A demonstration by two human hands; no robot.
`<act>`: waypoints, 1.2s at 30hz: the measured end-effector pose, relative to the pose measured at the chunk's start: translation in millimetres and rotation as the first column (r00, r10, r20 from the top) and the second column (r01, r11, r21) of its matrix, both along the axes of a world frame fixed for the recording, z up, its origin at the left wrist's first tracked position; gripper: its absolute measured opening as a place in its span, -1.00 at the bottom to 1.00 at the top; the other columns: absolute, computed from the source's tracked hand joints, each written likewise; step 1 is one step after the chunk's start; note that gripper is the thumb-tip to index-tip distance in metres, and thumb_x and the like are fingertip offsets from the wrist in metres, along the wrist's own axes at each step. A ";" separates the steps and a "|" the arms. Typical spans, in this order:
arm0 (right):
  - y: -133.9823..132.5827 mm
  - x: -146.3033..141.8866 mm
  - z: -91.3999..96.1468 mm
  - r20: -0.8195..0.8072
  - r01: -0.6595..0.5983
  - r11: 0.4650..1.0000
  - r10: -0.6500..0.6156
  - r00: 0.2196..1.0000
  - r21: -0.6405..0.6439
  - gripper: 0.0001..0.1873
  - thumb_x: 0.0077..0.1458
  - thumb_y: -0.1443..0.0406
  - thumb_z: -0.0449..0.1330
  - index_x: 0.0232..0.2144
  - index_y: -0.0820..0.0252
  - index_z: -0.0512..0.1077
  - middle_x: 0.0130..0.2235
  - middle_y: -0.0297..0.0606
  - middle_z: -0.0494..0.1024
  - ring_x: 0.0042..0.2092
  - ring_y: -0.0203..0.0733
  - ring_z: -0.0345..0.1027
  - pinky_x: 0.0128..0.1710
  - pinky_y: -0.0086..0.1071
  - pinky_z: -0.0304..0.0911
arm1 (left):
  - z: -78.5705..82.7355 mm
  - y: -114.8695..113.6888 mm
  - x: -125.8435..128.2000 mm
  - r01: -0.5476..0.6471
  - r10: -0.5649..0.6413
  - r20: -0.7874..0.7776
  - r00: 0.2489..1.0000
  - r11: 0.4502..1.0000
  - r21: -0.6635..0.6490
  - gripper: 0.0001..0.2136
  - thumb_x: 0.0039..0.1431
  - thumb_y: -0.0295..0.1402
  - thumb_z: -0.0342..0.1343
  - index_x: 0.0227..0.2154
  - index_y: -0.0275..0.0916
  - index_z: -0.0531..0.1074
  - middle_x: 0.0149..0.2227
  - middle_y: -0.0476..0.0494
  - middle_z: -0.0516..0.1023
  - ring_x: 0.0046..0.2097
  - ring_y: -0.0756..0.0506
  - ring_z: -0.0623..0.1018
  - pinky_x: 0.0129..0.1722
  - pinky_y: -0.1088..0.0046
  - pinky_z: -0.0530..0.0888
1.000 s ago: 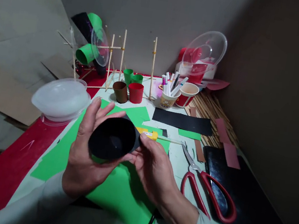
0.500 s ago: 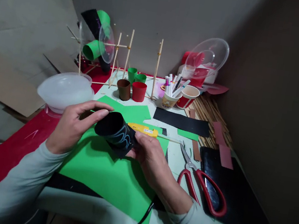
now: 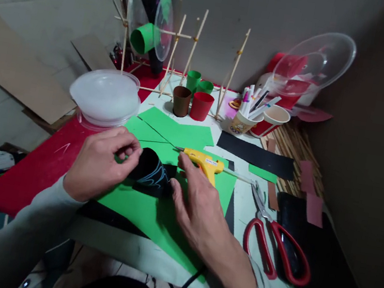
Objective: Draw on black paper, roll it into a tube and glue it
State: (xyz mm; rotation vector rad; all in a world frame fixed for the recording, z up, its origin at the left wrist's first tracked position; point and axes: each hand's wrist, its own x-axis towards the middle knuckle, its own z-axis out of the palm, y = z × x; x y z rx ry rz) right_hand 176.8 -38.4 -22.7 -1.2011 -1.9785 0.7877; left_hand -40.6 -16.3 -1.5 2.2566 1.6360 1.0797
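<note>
A black paper cup (image 3: 151, 172) with pale blue scribbled lines lies on its side on a green paper sheet (image 3: 151, 208). My left hand (image 3: 100, 163) is closed on the cup's left end, fingers curled around its rim. My right hand (image 3: 195, 203) presses its fingertips against the cup's right end, fingers stretched and mostly flat over the green sheet. A yellow glue gun (image 3: 205, 162) lies just beyond my right fingers, its black cord running toward me under my wrist.
Red-handled scissors (image 3: 273, 241) lie right of my right hand. A white plastic bowl (image 3: 106, 95) sits at the left on red paper (image 3: 40, 168). Behind stand small brown, red and green cups (image 3: 192, 97), a marker cup (image 3: 244, 118), a stick frame (image 3: 193, 51), black paper strip (image 3: 256, 155).
The cup came down from in front of me onto the green sheet and turned on its side. Both hands lowered with it; the view shifted down and closer to the table.
</note>
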 end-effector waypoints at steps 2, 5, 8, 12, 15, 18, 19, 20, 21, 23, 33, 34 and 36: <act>-0.1 1.2 -1.2 0.083 -0.011 0.986 -0.003 0.997 0.169 -0.47 0.34 0.31 0.01 0.29 0.41 0.27 0.14 0.22 0.53 0.17 0.19 0.42 0.15 0.18 0.33 | -1.1 -3.1 4.8 -0.036 0.036 -0.020 0.999 0.999 0.030 -0.83 0.15 -0.38 0.07 -0.55 -0.14 0.32 -0.55 0.03 0.30 -0.49 -0.06 0.34 -0.44 0.35 0.26; -0.9 1.1 -4.9 0.108 -0.077 0.973 0.055 0.993 0.216 -0.48 0.33 0.39 0.00 0.31 0.37 0.23 0.08 0.15 0.58 0.12 0.11 0.48 0.10 0.07 0.42 | -1.4 -6.0 11.8 -0.048 0.049 -0.026 0.998 0.999 0.022 -0.79 0.13 -0.41 0.04 -0.58 -0.12 0.20 -0.56 0.05 0.21 -0.50 -0.05 0.29 -0.44 0.34 0.21; -2.8 -1.5 -10.0 0.101 -0.140 0.973 0.123 0.987 0.184 -0.43 0.30 0.45 -0.03 0.34 0.42 0.16 0.04 0.12 0.61 0.08 0.06 0.50 0.07 -0.02 0.47 | -1.8 -7.1 14.4 -0.021 0.020 -0.017 1.000 0.998 -0.056 -0.76 0.16 -0.38 0.01 -0.59 -0.12 0.14 -0.58 0.07 0.18 -0.52 -0.03 0.25 -0.46 0.35 0.17; -3.5 -4.1 -14.2 0.137 -0.146 0.967 0.119 0.983 0.208 -0.41 0.31 0.47 -0.02 0.35 0.51 0.11 0.08 0.18 0.58 0.13 0.08 0.47 0.10 -0.02 0.46 | -0.6 -5.9 11.1 0.007 -0.005 0.013 1.000 0.982 -0.190 -0.75 0.27 -0.28 0.00 -0.55 -0.15 0.24 -0.55 0.07 0.27 -0.49 -0.02 0.30 -0.44 0.39 0.22; -3.3 -3.1 -11.0 0.181 -0.125 0.946 0.073 0.981 0.298 -0.39 0.33 0.48 0.01 0.37 0.53 0.05 0.23 0.23 0.46 0.26 0.05 0.35 0.23 -0.04 0.36 | 2.7 -4.4 7.0 0.014 -0.005 0.035 0.999 0.963 -0.268 -0.71 0.32 -0.23 -0.02 -0.52 -0.18 0.30 -0.51 0.05 0.34 -0.44 -0.03 0.35 -0.40 0.40 0.24; -3.3 -0.5 -5.6 0.249 -0.172 0.922 0.087 0.965 0.347 -0.34 0.29 0.54 0.02 0.40 0.37 0.06 0.37 0.23 0.25 0.40 0.06 0.13 0.32 0.01 0.22 | 5.8 -3.4 2.5 0.007 0.009 0.052 0.999 0.954 -0.299 -0.67 0.34 -0.23 -0.08 -0.55 -0.18 0.29 -0.52 0.03 0.34 -0.45 -0.04 0.34 -0.39 0.39 0.23; -3.1 0.3 -4.6 0.273 -0.190 0.917 0.094 0.957 0.351 -0.34 0.28 0.55 0.03 0.39 0.30 0.11 0.39 0.23 0.20 0.42 0.09 0.08 0.32 0.05 0.21 | 6.3 -3.2 0.9 -0.003 0.020 0.054 0.998 0.954 -0.299 -0.67 0.35 -0.24 -0.09 -0.56 -0.17 0.29 -0.53 0.03 0.34 -0.45 -0.04 0.34 -0.39 0.38 0.22; -2.7 0.9 -4.2 0.296 -0.202 0.914 0.096 0.950 0.353 -0.37 0.28 0.55 0.03 0.36 0.24 0.18 0.40 0.23 0.17 0.43 0.13 0.06 0.30 0.09 0.22 | 6.5 -3.1 -0.8 -0.017 0.034 0.052 0.998 0.955 -0.297 -0.67 0.34 -0.24 -0.10 -0.56 -0.17 0.29 -0.53 0.03 0.34 -0.45 -0.04 0.35 -0.39 0.38 0.22; -2.0 1.2 -4.4 0.313 -0.206 0.913 0.092 0.945 0.353 -0.41 0.28 0.55 0.03 0.32 0.21 0.25 0.41 0.24 0.16 0.43 0.16 0.05 0.28 0.12 0.24 | 6.3 -3.1 -2.6 -0.034 0.051 0.051 0.997 0.956 -0.293 -0.67 0.34 -0.24 -0.10 -0.55 -0.17 0.30 -0.53 0.02 0.35 -0.45 -0.05 0.35 -0.39 0.37 0.23; 0.0 1.2 -5.8 0.317 -0.205 0.912 0.089 0.944 0.355 -0.49 0.28 0.57 0.01 0.21 0.21 0.37 0.39 0.23 0.19 0.42 0.16 0.07 0.24 0.14 0.29 | 4.8 -3.1 -6.1 -0.064 0.082 0.049 0.995 0.955 -0.291 -0.70 0.32 -0.23 -0.07 -0.52 -0.17 0.34 -0.52 0.01 0.38 -0.44 -0.06 0.39 -0.37 0.38 0.25; 2.4 -1.0 -6.9 0.320 -0.206 0.936 0.110 0.941 0.285 -0.56 0.33 0.54 -0.01 0.20 0.28 0.34 0.40 0.30 0.16 0.32 0.18 0.26 0.18 0.09 0.35 | -13.6 -0.7 -21.2 0.126 -0.088 0.109 0.990 0.904 -0.410 -0.62 0.22 -0.23 0.11 0.07 -0.18 0.48 -0.22 -0.07 0.57 -0.32 -0.08 0.51 -0.28 0.40 0.44; 2.6 -1.1 -7.0 0.301 -0.202 0.939 0.114 0.947 0.279 -0.61 0.36 0.50 -0.01 0.17 0.30 0.35 0.39 0.32 0.17 0.34 0.18 0.25 0.19 0.07 0.35 | -14.7 -0.5 -21.5 0.153 -0.113 0.119 0.986 0.901 -0.407 -0.59 0.22 -0.23 0.14 0.11 -0.18 0.47 -0.22 -0.07 0.56 -0.33 -0.07 0.50 -0.28 0.40 0.45; 3.5 -0.8 -6.7 0.244 -0.210 0.938 0.144 0.959 0.274 -0.71 0.41 0.45 -0.02 0.08 0.33 0.39 0.36 0.35 0.23 0.37 0.15 0.20 0.21 0.01 0.34 | -15.9 -0.8 -20.7 0.205 -0.167 0.131 0.977 0.901 -0.383 -0.58 0.23 -0.26 0.15 0.15 -0.17 0.45 -0.20 -0.07 0.54 -0.35 -0.05 0.48 -0.27 0.41 0.45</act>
